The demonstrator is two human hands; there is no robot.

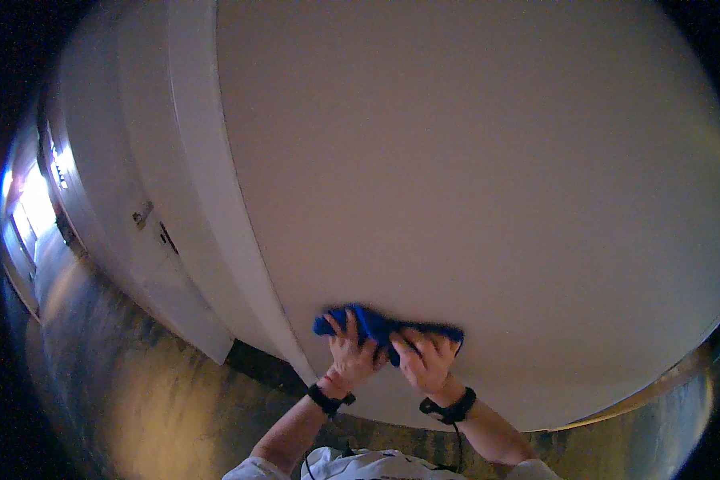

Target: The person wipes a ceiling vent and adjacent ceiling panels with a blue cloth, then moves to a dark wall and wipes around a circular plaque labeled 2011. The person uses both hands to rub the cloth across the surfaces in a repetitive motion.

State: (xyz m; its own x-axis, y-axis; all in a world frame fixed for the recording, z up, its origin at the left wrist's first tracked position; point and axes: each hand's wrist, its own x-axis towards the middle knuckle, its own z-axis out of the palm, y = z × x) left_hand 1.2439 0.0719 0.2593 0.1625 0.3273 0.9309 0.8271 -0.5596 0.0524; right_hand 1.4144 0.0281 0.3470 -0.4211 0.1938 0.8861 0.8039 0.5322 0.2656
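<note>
A crumpled blue cloth (372, 324) lies pressed against a broad pale wall (456, 180), low in the picture. My left hand (353, 359) has its fingers spread over the cloth's left part. On the right part, my right hand (426, 357) grips the cloth with bent fingers. Both hands sit close together, and part of the cloth is bunched between them. The cloth's underside, where it meets the wall, is hidden. Each wrist wears a black band (450, 409) with a small device.
Left of the wall runs a pale door frame (216, 180). Beyond it stands a door (120, 180) with a lock (143, 215). Bright windows (33, 204) glow at the far left. The worn floor (162, 402) reflects light. A thin cable (459, 447) hangs from the right wristband.
</note>
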